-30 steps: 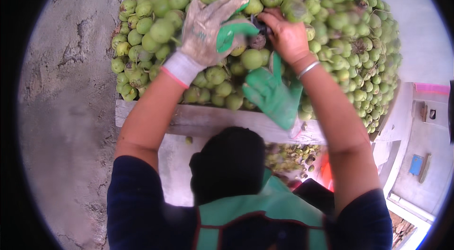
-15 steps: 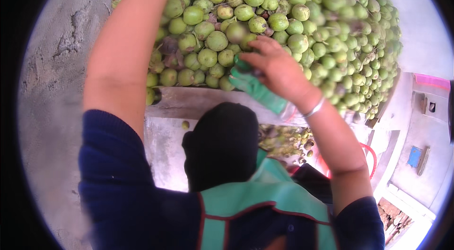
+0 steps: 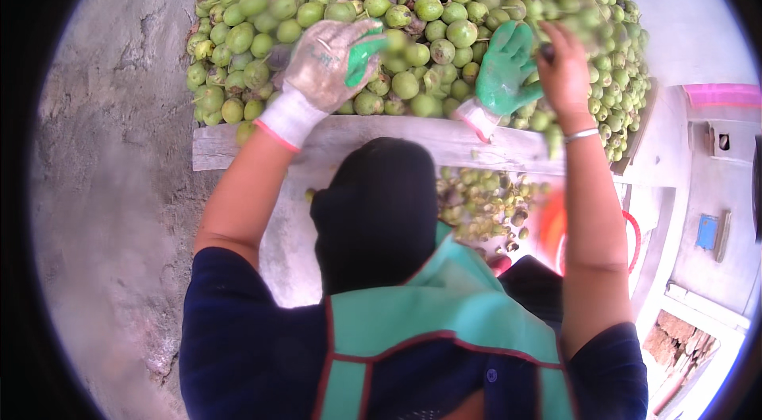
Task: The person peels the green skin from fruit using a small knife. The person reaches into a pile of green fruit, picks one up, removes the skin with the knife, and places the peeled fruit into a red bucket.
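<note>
A large heap of green round fruits (image 3: 405, 85), some with brown marks, lies in front of me behind a board. My left hand (image 3: 329, 55) wears a whitish glove with a green palm and reaches over the heap on the left. Its fingers are bent, with no object visible in them, beside several fruits. On the right is my bare right hand (image 3: 567, 75), raised over the heap, a small dark thing (image 3: 548, 52) pinched between its thumb and fingers; its kind is unclear. A matching green glove (image 3: 504, 75) lies limp on the fruits, near that hand, its cuff over the board.
The pale board (image 3: 381, 128) edges the heap on my side. More fruits (image 3: 484, 202) lie lower down past it, with a blurred orange-red container (image 3: 552, 229) nearby. A rough grey wall (image 3: 111, 182) runs along the left. A black rounded shape (image 3: 377, 213) covers the middle.
My left hand has come down and right, fully into view. My right hand has moved right and let go of the green glove, which now lies on the fruits.
</note>
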### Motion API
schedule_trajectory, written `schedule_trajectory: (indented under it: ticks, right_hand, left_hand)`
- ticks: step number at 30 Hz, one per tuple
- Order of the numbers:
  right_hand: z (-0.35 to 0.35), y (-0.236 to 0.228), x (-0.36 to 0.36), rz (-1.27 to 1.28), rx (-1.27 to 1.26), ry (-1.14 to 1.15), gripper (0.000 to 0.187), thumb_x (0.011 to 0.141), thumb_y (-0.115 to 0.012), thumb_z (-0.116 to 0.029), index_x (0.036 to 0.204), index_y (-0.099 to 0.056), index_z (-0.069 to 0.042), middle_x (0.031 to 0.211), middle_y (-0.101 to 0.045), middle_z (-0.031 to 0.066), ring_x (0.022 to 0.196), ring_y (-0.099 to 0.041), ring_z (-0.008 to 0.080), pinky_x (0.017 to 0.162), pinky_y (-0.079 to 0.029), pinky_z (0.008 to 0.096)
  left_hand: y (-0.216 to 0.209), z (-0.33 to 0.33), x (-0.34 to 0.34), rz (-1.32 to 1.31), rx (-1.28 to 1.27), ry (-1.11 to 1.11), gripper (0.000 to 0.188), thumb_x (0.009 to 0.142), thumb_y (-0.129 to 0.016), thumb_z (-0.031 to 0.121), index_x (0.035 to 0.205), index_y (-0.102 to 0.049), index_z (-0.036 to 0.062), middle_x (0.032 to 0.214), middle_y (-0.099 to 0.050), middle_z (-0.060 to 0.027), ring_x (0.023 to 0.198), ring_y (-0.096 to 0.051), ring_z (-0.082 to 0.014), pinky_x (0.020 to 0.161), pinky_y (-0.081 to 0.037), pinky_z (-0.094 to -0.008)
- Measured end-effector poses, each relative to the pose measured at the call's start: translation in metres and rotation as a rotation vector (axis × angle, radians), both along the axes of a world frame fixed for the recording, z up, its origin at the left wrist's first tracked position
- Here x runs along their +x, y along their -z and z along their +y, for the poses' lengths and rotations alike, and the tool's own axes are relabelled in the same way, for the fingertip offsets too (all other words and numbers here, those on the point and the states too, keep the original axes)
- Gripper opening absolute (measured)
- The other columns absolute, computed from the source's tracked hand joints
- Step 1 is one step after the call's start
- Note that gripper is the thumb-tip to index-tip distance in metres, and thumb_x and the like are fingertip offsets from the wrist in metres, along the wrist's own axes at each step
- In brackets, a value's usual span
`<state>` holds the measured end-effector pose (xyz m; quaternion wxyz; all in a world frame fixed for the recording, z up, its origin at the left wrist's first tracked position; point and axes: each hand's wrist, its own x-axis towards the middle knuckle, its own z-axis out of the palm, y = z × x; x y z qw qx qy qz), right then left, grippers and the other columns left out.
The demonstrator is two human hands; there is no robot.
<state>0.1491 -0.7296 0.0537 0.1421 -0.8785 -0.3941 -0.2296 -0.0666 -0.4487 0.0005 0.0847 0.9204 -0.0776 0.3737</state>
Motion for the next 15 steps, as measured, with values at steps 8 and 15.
schedule_trajectory:
  ticks: [8, 15]
  right_hand:
    - [-0.049, 0.03, -0.103, 0.346, 0.085, -0.103, 0.031, 0.072, -0.066, -0.002, 0.101, -0.063, -0.013, 0.109, -0.062, 0.0096, 0.09, -0.063, 0.0326, 0.075, -0.053, 0.0392]
    - [-0.108, 0.05, -0.128, 0.506, 0.198, -0.002, 0.03, 0.071, -0.063, 0.002, 0.099, -0.061, -0.009, 0.104, -0.063, 0.0101, 0.091, -0.062, 0.0336, 0.076, -0.052, 0.0392]
  left_hand:
    - [0.035, -0.006, 0.007, 0.223, 0.162, -0.139, 0.037, 0.077, -0.067, 0.016, 0.114, -0.061, 0.0138, 0.118, -0.06, -0.0069, 0.109, -0.056, -0.0267, 0.099, -0.043, -0.0432]
    - [-0.002, 0.01, 0.008, 0.149, -0.148, -0.368, 0.033, 0.079, -0.067, 0.022, 0.112, -0.065, 0.0147, 0.115, -0.062, -0.0082, 0.101, -0.06, -0.0231, 0.093, -0.045, -0.0407]
